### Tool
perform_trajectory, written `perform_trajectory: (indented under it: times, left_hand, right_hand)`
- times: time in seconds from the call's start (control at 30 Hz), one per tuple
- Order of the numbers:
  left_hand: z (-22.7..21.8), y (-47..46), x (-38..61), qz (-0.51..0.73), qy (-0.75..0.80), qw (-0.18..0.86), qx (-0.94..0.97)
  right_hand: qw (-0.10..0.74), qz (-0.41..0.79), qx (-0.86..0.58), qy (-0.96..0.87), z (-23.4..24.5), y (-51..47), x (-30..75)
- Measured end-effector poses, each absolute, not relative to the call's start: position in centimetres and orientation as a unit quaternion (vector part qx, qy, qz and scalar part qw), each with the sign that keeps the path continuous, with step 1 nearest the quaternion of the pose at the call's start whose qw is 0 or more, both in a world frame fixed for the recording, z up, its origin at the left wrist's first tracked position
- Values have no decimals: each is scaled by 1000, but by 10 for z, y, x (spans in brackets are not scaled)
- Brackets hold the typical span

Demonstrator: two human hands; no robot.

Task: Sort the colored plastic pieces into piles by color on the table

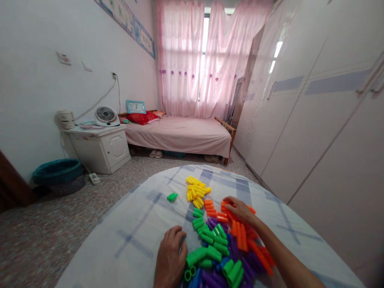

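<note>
A heap of short plastic tubes lies on a checked grey-blue cloth [144, 224] in front of me. Yellow tubes [196, 191] sit at the far end, orange tubes [240, 234] on the right, green tubes [214, 246] in the middle and purple tubes [216, 276] nearest me. One green tube [172, 196] lies apart to the left. My left hand [170, 256] rests curled on the cloth beside the green tubes. My right hand [238, 210] is curled over the orange tubes, fingertips down among them; whether it grips one is hidden.
Beyond the cloth is speckled floor. A pink bed [180, 134] stands under a curtained window, a white cabinet [100, 150] with a fan [105, 115] at the left, a teal basin [57, 171] beside it. Wardrobe doors [315, 120] line the right wall.
</note>
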State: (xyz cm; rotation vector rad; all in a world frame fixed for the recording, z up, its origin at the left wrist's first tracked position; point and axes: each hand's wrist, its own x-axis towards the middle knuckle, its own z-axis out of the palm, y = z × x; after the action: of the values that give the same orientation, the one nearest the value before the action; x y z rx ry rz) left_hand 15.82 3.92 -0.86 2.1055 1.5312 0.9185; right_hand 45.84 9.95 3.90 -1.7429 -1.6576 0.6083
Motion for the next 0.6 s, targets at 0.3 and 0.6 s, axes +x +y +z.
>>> perform_trajectory:
  times: [0.3, 0.6]
  left_hand:
    - [4, 32, 163, 339, 548, 191, 740]
    - [-10, 36, 162, 351, 534, 155, 753]
  right_hand:
    - [148, 364, -532, -750, 115, 61, 423]
    - [169, 118, -648, -733, 82, 219, 344]
